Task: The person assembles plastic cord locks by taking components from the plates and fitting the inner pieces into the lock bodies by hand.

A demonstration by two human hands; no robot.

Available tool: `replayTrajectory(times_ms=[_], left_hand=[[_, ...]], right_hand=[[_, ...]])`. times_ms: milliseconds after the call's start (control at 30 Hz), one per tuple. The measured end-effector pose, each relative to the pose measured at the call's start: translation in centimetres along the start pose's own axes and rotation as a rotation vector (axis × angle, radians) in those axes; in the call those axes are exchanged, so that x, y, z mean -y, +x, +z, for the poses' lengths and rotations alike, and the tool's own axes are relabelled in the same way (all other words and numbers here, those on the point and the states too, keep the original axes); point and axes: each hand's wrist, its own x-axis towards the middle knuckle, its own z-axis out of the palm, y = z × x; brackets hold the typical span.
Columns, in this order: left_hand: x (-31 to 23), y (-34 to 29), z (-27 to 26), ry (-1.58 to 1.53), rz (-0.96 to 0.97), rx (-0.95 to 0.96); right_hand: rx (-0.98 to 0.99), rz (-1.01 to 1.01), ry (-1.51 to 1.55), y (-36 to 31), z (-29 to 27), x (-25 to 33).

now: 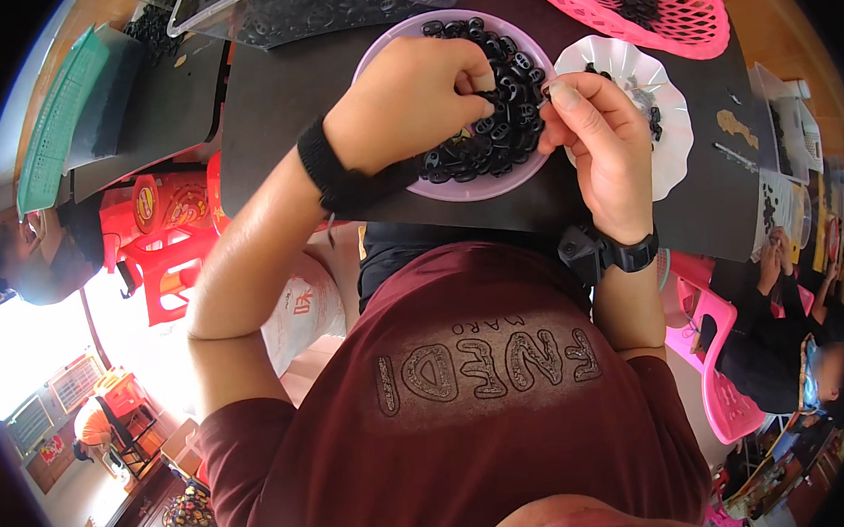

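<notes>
A round lilac bowl (408,191) holds a heap of small black plastic pieces with two holes (502,143), which look like cord locks. Over its left side my left hand (417,100) reaches in, fingers curled and thumb against the fingertips. Whatever they grip is hidden among the pieces. At the bowl's right rim my right hand (602,132) is closed in a pinch, thumb against forefinger. Something small shows at its fingertips, too small to name. Partly behind that hand stands a white plate with a wavy rim (674,147), holding several black pieces and small pale bits.
A clear bin of black pieces (330,18) stands at the back, with a pink mesh basket (697,15) at the far right. The dark table's (269,128) near edge runs before me. Red stools (166,269) stand left; other people sit at the right.
</notes>
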Motion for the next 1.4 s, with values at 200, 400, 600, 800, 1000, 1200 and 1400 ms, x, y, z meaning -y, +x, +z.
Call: replayTrajectory(times_ms=[200, 400, 600, 800, 1000, 1200, 1400], left_hand=[[-1.4, -2.6, 0.9, -0.35, -0.136, -0.051], [-1.1, -4.1, 2.3, -0.708, -0.224, -0.213], [-0.9, -5.5, 2.7, -0.765, -0.18, -0.341], [-0.8, -6.3, 1.9, -0.722, -0.153, -0.299], [-0.3, -6.6, 1.9, -0.714, -0.127, -0.365], [-0.2, -6.7, 1.6, -0.674, -0.149, -0.343], [0.0, -6.7, 1.7, -0.692, -0.149, -0.355]], right_hand=[[0.08, -0.048, -0.037, 0.0, 1.2, -0.2], [0.099, -0.08, -0.046, 0.1, 1.8, -0.2], [0.093, -0.102, -0.147, 0.5, 2.3, -0.2], [0.096, -0.025, -0.209, 0.8, 3.6, 1.0], [0.132, -0.026, -0.325, 1.0, 4.1, 1.0], [0.147, -0.001, -0.341, 1.1, 4.4, 0.9], [0.164, -0.003, -0.378, 1.1, 4.4, 0.7]])
